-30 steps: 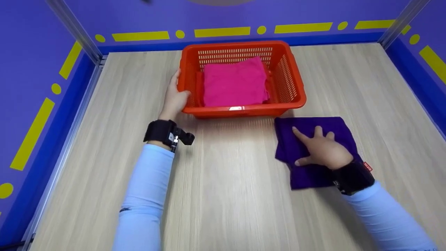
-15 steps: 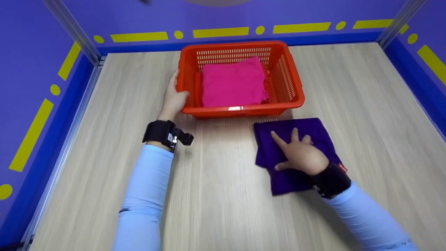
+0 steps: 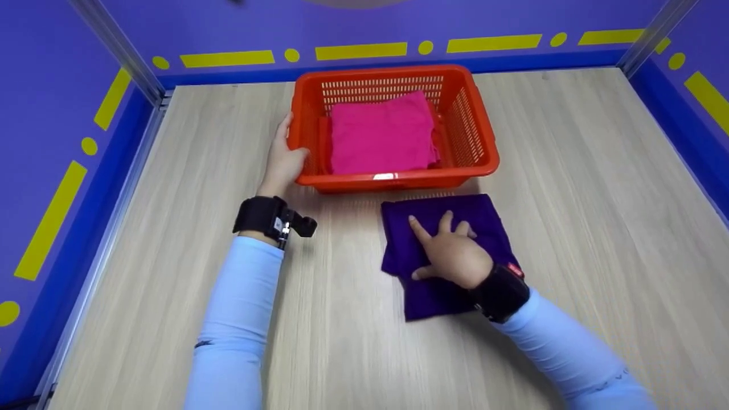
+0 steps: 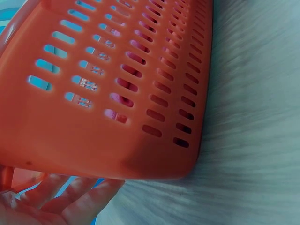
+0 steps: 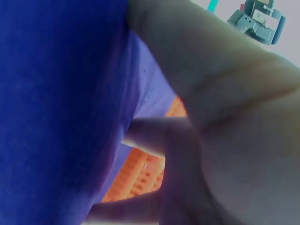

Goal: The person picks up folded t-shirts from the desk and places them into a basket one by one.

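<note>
My left hand (image 3: 283,165) grips the left side of an orange-red plastic basket (image 3: 435,180), thumb over the rim. In the left wrist view, its fingers (image 4: 86,201) lie along the slotted basket (image 4: 89,136). Inside the basket is a folded pink cloth (image 3: 381,136). A folded purple cloth (image 3: 438,299) lies flat on the table in front of the basket, its layers uneven at the left. On top of it my right hand (image 3: 457,257) presses with spread fingers. The right wrist view shows the thumb and fingers against the purple cloth (image 5: 56,112) up close.
The light wood-grain table (image 3: 336,341) is enclosed by a blue-purple back wall (image 3: 239,28) and side walls with yellow marks. Metal posts stand at both back corners. The purple cloth lies close to the basket's front side.
The right hand has slid the purple cloth to the left across the table, from right of the basket to in front of it. The left hand and basket have hardly moved.
</note>
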`<state>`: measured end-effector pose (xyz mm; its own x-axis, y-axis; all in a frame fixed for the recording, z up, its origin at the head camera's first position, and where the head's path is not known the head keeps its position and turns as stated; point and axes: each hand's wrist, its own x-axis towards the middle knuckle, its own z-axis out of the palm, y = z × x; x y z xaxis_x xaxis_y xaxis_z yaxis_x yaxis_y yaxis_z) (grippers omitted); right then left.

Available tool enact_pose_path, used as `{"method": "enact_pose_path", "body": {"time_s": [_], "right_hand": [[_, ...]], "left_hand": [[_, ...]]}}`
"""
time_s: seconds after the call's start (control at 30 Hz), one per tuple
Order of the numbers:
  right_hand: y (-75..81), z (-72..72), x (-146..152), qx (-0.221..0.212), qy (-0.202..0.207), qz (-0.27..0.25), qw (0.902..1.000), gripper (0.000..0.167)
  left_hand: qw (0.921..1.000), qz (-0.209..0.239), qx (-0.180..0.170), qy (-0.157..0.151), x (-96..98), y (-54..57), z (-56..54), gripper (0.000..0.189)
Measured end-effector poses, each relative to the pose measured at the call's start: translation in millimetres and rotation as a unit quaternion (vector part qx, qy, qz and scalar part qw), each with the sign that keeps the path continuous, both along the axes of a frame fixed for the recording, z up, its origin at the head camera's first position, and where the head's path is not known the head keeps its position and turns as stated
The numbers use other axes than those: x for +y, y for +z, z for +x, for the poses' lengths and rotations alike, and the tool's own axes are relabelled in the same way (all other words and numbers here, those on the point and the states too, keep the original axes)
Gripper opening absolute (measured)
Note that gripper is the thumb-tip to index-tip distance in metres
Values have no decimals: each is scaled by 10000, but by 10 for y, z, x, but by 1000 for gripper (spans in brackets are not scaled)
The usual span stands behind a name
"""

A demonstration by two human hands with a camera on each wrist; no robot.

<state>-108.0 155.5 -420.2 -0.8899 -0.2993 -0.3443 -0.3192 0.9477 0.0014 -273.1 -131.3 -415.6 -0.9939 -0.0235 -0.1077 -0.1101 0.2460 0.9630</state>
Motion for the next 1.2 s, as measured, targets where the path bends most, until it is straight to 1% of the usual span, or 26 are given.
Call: {"method": "enact_pose_path", "body": {"time_s": [0.03, 0.13, 0.23, 0.37, 0.43, 0.67, 0.87, 0.97, 1.2], "right_hand": [[0, -2, -35, 34, 4, 8, 10000, 106], [-4, -30, -138, -49, -107, 10, 9999, 107], [-4, -75, -245, -384, -388, -12, 9985, 108], [-7, -135, -389, -817, -814, -35, 9933, 110], [-11, -161, -459, -921, -950, -31, 9912, 111], [-22, -244, -660, -1027, -1094, 48, 9887, 115], [-26, -291, -763, -1071, -1177, 3, 9873, 116], [-33, -303, -803, -1031, -1213, -26, 9872, 116], [-27, -298, -869, -979, -1213, -19, 9878, 115]], "left_hand": [[10000, -1, 3, 1, 0, 2, 4, 81], [10000, -40, 19, 3, 1, 4, 8, 80], [10000, -54, 39, 3, 0, -1, 7, 81], [10000, -48, 50, 33, -4, -7, 0, 81], [10000, -52, 47, 44, -4, -5, -3, 81], [10000, -10, 13, 35, 4, 6, 0, 80], [9999, 65, 88, 79, 14, -27, -3, 81], [9996, 219, 118, 101, 13, -43, 6, 80], [9962, 860, -61, 89, -15, -31, 52, 73]]}}
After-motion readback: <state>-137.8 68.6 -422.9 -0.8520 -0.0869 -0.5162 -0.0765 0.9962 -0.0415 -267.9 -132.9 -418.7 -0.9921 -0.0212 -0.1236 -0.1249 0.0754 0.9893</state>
